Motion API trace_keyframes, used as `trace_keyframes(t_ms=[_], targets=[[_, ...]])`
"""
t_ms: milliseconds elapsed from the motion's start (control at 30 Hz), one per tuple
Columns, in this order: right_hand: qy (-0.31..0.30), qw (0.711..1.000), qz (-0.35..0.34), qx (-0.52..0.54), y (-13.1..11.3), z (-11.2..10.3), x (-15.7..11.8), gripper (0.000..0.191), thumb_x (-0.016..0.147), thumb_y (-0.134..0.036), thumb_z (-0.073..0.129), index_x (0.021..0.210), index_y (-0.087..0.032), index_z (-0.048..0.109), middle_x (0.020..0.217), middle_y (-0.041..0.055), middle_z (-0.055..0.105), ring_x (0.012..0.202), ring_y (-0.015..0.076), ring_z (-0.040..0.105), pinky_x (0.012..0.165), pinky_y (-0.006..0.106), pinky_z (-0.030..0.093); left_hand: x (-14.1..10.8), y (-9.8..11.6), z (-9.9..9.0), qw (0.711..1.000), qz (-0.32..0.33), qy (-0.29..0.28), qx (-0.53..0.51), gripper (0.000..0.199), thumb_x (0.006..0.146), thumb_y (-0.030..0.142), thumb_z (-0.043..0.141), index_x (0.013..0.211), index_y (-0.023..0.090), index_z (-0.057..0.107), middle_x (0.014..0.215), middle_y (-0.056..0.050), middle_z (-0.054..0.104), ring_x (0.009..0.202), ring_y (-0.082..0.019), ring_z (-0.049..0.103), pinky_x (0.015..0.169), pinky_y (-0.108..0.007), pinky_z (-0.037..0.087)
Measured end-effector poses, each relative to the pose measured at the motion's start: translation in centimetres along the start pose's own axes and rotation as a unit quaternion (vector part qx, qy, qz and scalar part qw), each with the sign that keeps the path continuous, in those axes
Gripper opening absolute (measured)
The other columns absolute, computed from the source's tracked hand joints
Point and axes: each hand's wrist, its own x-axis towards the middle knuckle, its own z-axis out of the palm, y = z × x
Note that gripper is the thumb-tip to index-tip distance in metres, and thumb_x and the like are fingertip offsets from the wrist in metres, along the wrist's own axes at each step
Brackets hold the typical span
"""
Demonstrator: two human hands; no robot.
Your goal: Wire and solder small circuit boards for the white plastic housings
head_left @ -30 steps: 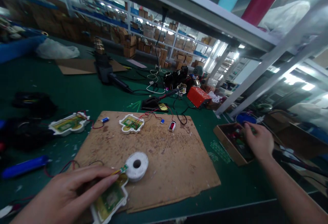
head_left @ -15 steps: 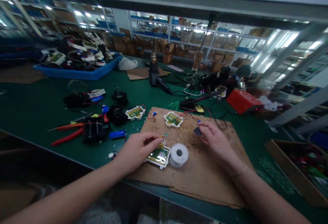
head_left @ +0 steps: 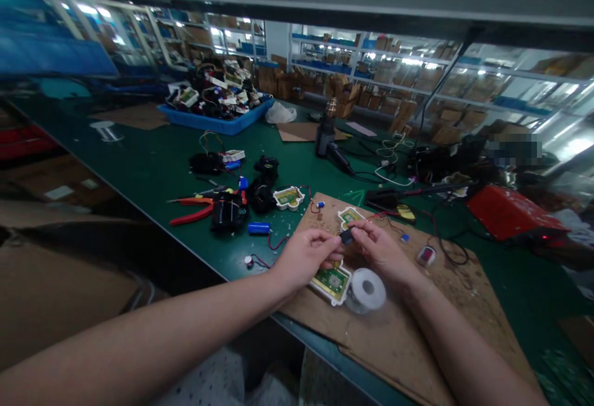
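Observation:
Over the cardboard sheet (head_left: 394, 344), my right hand (head_left: 383, 251) pinches a small dark flat piece (head_left: 346, 236). My left hand (head_left: 309, 257) is closed at the piece's left side, its fingertips together on a small part too hidden to name. Beneath my left hand lies a white-framed circuit board (head_left: 333, 280), partly covered. A white spool (head_left: 366, 291) stands against that board's right edge. Behind the hands, another white-framed board (head_left: 350, 215) with red wires is partly hidden.
Left on the green table (head_left: 158, 171) are red pliers (head_left: 192, 215), black housings (head_left: 229, 211) and a blue cylinder (head_left: 258, 228). A heat gun (head_left: 327, 137) stands behind. A blue tray (head_left: 223, 124) holds many parts. A red box (head_left: 513, 211) sits right.
The view has swung left. My hands have come together, bringing the dark piece to my left fingertips. A small red-and-white part now shows on the cardboard to the right.

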Motion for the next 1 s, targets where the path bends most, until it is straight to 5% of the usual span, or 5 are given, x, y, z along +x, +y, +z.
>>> trace_keyframes(t_ms=[200,433,1000], targets=[[-0.022,0.998,0.021,0.047,0.6,-0.6,-0.4,0.045,0.075,-0.044,0.082,0.110,-0.022,0.065,0.076,-0.0033,0.061,0.056,0.0058,0.045,0.052,0.020,0.035,0.5,-0.3,0.4,0.999,0.003,-0.006,-0.045,0.033,0.083,0.044,0.076,0.089,0.013,0.065,0.087,-0.011,0.078,0.080,-0.018,0.075,0.067,-0.024,0.058],[-0.030,0.992,0.033,0.121,1.3,-0.5,-0.1,0.037,0.081,-0.047,0.076,0.109,-0.026,0.065,0.104,0.0016,0.070,0.084,0.0112,0.065,0.078,0.024,0.054,1.1,-0.4,0.4,0.998,0.025,-0.046,-0.046,0.032,0.084,0.043,0.074,0.096,0.014,0.069,0.090,-0.009,0.077,0.083,-0.017,0.073,0.078,-0.029,0.059],[0.038,0.989,0.021,0.140,1.2,-0.1,0.3,0.038,0.076,-0.050,0.079,0.103,-0.024,0.074,0.105,0.0030,0.074,0.093,0.0131,0.067,0.077,0.019,0.056,0.4,0.0,0.1,0.987,0.125,-0.094,0.040,0.019,0.093,0.031,0.058,0.089,0.016,0.070,0.084,-0.002,0.067,0.081,-0.014,0.059,0.077,-0.024,0.046]])
